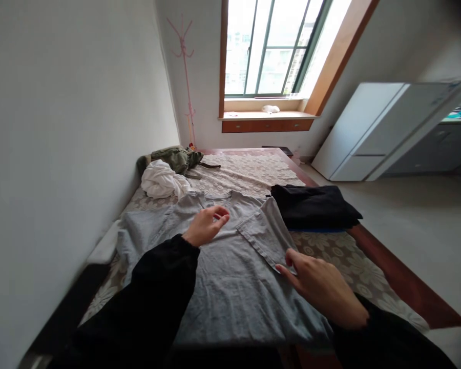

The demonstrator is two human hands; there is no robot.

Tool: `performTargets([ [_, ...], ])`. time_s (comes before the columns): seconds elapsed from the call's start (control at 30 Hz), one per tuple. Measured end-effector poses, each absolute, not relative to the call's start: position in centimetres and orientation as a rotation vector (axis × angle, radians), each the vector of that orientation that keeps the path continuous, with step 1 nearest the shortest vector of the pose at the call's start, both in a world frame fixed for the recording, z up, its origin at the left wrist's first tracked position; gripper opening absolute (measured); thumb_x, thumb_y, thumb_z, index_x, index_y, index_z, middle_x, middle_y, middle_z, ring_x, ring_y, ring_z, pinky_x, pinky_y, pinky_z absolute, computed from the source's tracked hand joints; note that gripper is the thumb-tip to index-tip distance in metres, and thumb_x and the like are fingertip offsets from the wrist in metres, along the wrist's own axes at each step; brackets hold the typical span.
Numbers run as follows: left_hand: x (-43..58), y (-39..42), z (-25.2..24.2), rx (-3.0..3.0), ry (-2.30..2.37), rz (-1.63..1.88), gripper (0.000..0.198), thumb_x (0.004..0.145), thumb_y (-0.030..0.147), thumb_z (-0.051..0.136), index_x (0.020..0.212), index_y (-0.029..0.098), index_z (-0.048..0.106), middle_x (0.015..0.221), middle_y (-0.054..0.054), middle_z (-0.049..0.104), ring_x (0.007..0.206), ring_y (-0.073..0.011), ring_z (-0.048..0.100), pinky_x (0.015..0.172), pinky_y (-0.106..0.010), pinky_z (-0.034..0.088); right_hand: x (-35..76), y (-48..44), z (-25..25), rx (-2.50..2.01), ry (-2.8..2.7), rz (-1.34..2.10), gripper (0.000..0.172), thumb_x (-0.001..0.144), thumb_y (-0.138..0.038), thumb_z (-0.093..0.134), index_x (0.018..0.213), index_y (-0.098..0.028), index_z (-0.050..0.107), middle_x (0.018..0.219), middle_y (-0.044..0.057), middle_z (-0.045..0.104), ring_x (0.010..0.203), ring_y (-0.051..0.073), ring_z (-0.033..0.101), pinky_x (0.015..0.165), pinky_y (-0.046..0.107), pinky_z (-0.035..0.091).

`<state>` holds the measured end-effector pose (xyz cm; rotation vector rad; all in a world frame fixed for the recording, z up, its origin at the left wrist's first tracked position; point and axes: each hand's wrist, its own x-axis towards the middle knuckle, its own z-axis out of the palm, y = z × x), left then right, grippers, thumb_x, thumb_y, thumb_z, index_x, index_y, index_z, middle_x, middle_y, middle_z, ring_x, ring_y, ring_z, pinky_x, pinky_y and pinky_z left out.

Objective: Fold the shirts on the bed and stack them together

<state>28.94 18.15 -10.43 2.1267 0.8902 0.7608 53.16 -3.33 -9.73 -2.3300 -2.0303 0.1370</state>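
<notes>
A grey short-sleeved T-shirt [230,287] lies spread over a patterned cloth, its neckline toward the far side. Above its chest hovers my left hand [207,224], fingers curved and thumb apart, with nothing in it. My right hand [318,282] is at the outer corner of the right sleeve [267,233], thumb and forefinger closed around the cloth edge. That sleeve lies flat and slanted across the shirt's side. The left sleeve [142,225] is spread toward the wall, partly rumpled.
Dark folded clothes [315,205] are stacked right of the shirt. A crumpled white cloth [163,179] and an olive-green bag [179,159] lie at the far left by the wall. The table's reddish edge [403,277] runs along the right. Beyond stand a pink coat rack [186,77] and a white fridge [380,123].
</notes>
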Motion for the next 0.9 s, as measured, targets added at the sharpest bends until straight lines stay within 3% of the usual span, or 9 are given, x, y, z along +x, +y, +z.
performTargets([
  [0.2, 10.4, 14.3, -9.9, 2.064, 1.889, 0.607, 0.024, 0.093, 0.044, 0.057, 0.096, 0.024, 0.07, 0.088, -0.006, 0.076, 0.08, -0.0253, 0.07, 0.069, -0.031, 0.045, 45.5, 3.2, -9.3, -1.795, -2.378, 0.358, 0.022, 0.094, -0.047, 0.061, 0.095, -0.025, 0.065, 0.089, 0.004, 0.075, 0.081, 0.024, 0.071, 0.069, 0.031, 0.04],
  [0.33, 3.3, 11.1, -12.4, 1.899, 2.208, 0.364, 0.035, 0.092, 0.051, 0.054, 0.105, 0.022, 0.068, 0.089, -0.011, 0.075, 0.083, -0.0307, 0.071, 0.068, -0.034, 0.045, 41.5, 6.1, -11.2, -1.565, -2.481, 0.519, 0.024, 0.093, -0.046, 0.063, 0.1, -0.024, 0.068, 0.083, 0.003, 0.074, 0.078, 0.021, 0.069, 0.068, 0.029, 0.04],
  [0.57, 3.6, 10.8, -15.1, 1.856, 2.237, 0.346, 0.041, 0.094, 0.054, 0.05, 0.11, 0.022, 0.071, 0.109, -0.016, 0.076, 0.104, -0.0349, 0.071, 0.079, -0.036, 0.051, 40.6, 7.9, -16.0, -1.401, -2.431, 0.709, 0.018, 0.094, -0.034, 0.057, 0.098, -0.023, 0.071, 0.082, 0.001, 0.074, 0.076, 0.016, 0.066, 0.069, 0.026, 0.04],
  [0.73, 5.2, 12.6, -16.4, 1.583, 1.932, 0.848, 0.035, 0.087, 0.046, 0.065, 0.108, 0.019, 0.068, 0.112, -0.015, 0.076, 0.11, -0.0325, 0.07, 0.094, -0.037, 0.053, 41.1, 8.1, -17.5, -1.366, -2.375, 0.675, 0.02, 0.096, -0.031, 0.056, 0.096, -0.022, 0.073, 0.08, 0.001, 0.074, 0.073, 0.015, 0.065, 0.069, 0.026, 0.04],
  [0.9, 5.8, 13.1, -15.9, 0.967, 1.46, 1.148, 0.04, 0.081, 0.033, 0.077, 0.116, 0.019, 0.063, 0.111, -0.009, 0.076, 0.103, -0.025, 0.073, 0.092, -0.035, 0.058, 41.1, 8.0, -17.7, -1.342, -2.387, 0.658, 0.018, 0.096, -0.031, 0.058, 0.096, -0.022, 0.073, 0.081, 0.001, 0.075, 0.074, 0.015, 0.067, 0.069, 0.026, 0.04],
])
